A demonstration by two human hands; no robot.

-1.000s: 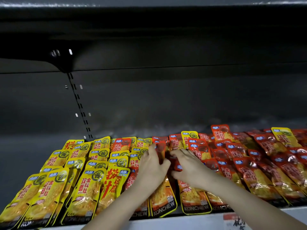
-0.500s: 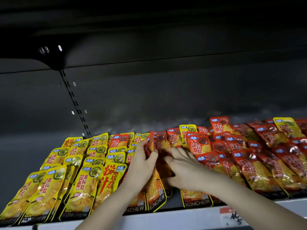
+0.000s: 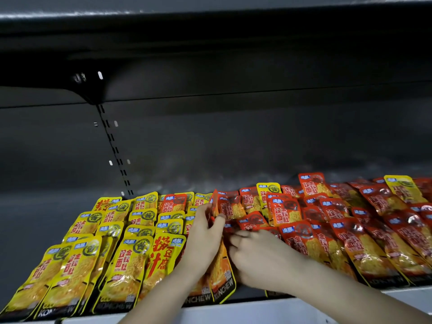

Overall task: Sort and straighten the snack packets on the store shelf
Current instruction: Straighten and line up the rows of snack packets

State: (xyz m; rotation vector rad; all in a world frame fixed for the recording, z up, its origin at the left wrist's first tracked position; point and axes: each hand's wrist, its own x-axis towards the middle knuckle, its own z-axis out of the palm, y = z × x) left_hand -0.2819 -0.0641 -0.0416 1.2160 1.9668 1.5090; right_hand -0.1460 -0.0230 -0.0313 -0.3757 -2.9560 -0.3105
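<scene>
Yellow snack packets (image 3: 126,258) lie in overlapping rows on the shelf's left half, red packets (image 3: 364,232) on the right half. At the seam between the two colours, my left hand (image 3: 203,239) pinches the upper edge of a red packet (image 3: 230,208) that stands tilted up. My right hand (image 3: 259,258) lies just to its right, fingers curled down into the red packets; it is blurred and what it holds is hidden. A stray yellow packet (image 3: 268,190) sits among the red ones, and another yellow packet (image 3: 403,188) lies at the far right.
One red packet (image 3: 174,203) sits among the yellow rows at the back. The white shelf front edge (image 3: 233,312) runs along the bottom. A dark back wall and an upper shelf (image 3: 210,22) overhang the rows. A slotted upright (image 3: 114,148) stands at the back left.
My left hand has lifted a red packet up on edge at the seam. My right hand slid lower and toward me into the red packets. The view shifted slightly.
</scene>
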